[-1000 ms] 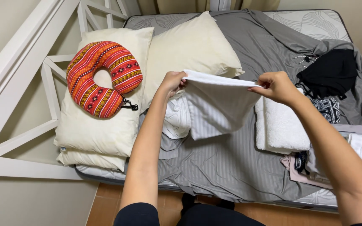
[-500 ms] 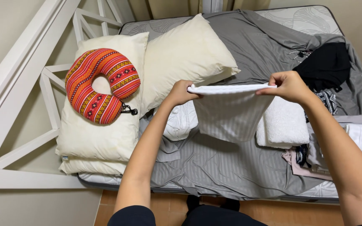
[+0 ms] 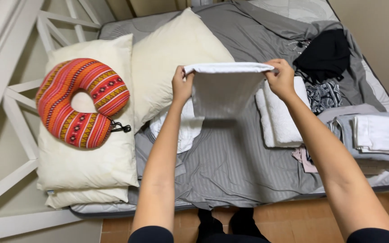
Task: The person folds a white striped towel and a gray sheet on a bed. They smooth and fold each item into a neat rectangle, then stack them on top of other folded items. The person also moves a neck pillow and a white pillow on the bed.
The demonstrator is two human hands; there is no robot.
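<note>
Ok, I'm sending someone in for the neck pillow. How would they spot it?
Start at the white bed frame on the left. Against it lie stacked cream pillows; on top sits the neck pillow. It alone is ring-shaped and striped red and orange.

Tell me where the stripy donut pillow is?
In the head view, the neck pillow lies on the left, on the cream pillow beside the white bed frame.

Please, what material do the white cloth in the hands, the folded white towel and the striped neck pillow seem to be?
The white cloth, held by the left hand and right hand, looks like thin woven cotton: matte and limp. The folded white towel seems terry: thick, with a nubby surface. The red and orange striped neck pillow looks like patterned woven fabric over soft filling; the fibre cannot be told.
</note>
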